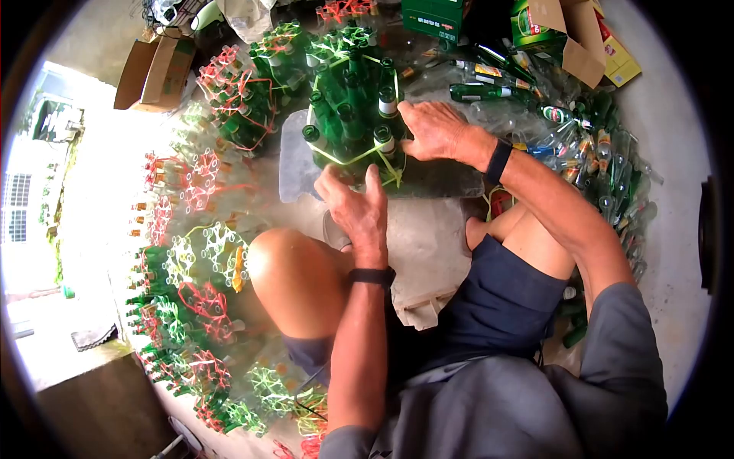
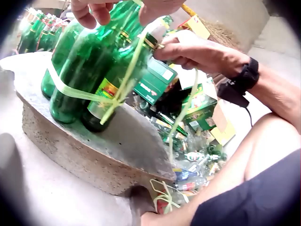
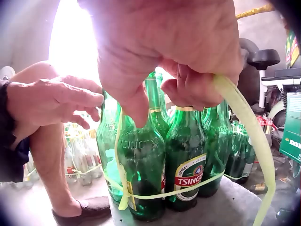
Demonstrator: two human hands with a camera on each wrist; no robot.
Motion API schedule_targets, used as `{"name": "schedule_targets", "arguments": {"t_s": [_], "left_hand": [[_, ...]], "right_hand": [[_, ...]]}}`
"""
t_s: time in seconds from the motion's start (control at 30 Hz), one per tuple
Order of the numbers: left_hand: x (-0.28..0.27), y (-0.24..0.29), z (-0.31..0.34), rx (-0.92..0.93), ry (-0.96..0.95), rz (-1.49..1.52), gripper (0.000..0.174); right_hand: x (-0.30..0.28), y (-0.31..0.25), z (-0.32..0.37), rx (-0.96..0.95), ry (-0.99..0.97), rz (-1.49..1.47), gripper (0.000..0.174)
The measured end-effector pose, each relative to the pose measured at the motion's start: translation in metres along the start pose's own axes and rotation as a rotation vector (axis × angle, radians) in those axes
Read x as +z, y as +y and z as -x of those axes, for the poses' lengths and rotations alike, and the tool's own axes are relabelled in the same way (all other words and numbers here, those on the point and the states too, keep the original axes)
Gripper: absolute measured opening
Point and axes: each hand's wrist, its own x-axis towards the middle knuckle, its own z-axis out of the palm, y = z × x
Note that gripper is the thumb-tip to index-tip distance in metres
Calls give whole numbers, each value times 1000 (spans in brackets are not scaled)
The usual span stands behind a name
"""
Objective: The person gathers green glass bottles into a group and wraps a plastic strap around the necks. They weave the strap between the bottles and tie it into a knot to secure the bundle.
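Note:
A bundle of green beer bottles (image 1: pixel 348 118) stands upright on a low grey slab (image 1: pixel 294 149) before the person's knees. A pale yellow-green plastic strap (image 2: pixel 82 93) runs around the bottles low down and crosses itself at a front bottle. My right hand (image 1: pixel 440 131) pinches this strap at the necks on the right side, with a loose length (image 3: pixel 263 155) hanging from its fingers. My left hand (image 1: pixel 353 203) is at the near side of the bundle, thumb and fingers apart, its fingertips close to the bottles. One front bottle wears a Tsingtao label (image 3: pixel 190 175).
Loose bottles (image 1: pixel 562 115) lie heaped on the right, below opened cardboard boxes (image 1: pixel 581 46). Strapped bundles of clear and green bottles (image 1: pixel 202 180) line the left side. A green carton (image 1: pixel 433 19) stands behind the slab. The person's knees (image 1: pixel 287 268) flank the near side.

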Motion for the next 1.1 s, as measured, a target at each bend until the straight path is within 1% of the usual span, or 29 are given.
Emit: {"name": "schedule_targets", "arguments": {"t_s": [0.07,0.1,0.17,0.2,0.23,0.27,0.3,0.33,0.37,0.43,0.47,0.53,0.57,0.63,0.67,0.73,0.83,0.87,0.97,1.07,1.1], "left_hand": [[5,1,-13,42,5,80,45],[7,-4,-15,41,3,82,45],[12,-14,-19,-37,-140,273,52],[14,-15,-24,-30,-130,313,40],[16,-15,-25,-33,-134,315,40],[19,-16,-26,-102,-175,489,38],[19,-15,-26,-175,-216,662,35],[17,-13,-27,-175,-216,600,33],[19,-13,-27,-177,-216,601,33],[28,-14,-27,-114,-166,636,34],[30,-15,-28,-117,-169,637,34],[33,-16,-29,-192,-179,520,37],[35,-15,-30,-193,-180,521,37],[40,-14,-27,-118,-126,652,37],[40,-15,-26,-120,-127,653,37],[40,-10,-25,-139,-112,505,35],[40,-8,-28,-167,-136,582,33],[40,-8,-28,-167,-135,585,33],[39,-9,-28,-179,-127,562,33],[40,-11,-27,-151,-110,532,33],[39,-10,-27,-177,-122,552,33]], "right_hand": [[-11,-4,0,-8,-88,15,46],[-11,-4,0,-4,-90,16,46],[-9,-4,0,4,-47,-64,58],[-8,-5,0,9,-49,-64,58],[-8,-6,-1,16,-53,-65,64],[-9,-6,-2,21,-57,-65,69],[-7,-4,-1,24,-61,-65,69],[-5,-3,-1,3,-39,-64,69],[-4,-2,-2,-19,-15,-62,69],[-5,-5,-2,-27,-3,-64,67],[-6,-6,-2,-34,15,-67,65],[-3,-4,-2,-35,18,-78,64],[-3,-2,-3,-41,27,-89,63],[-4,-1,-2,-35,14,-86,61],[-4,-1,-2,-34,0,-84,60],[-4,0,-1,-31,2,-110,58],[-1,-1,0,-47,22,-134,55],[-1,0,0,-61,42,-128,54],[3,3,-1,-61,23,-158,53],[3,2,0,-67,29,-139,51],[4,0,1,-70,28,-138,51]]}}
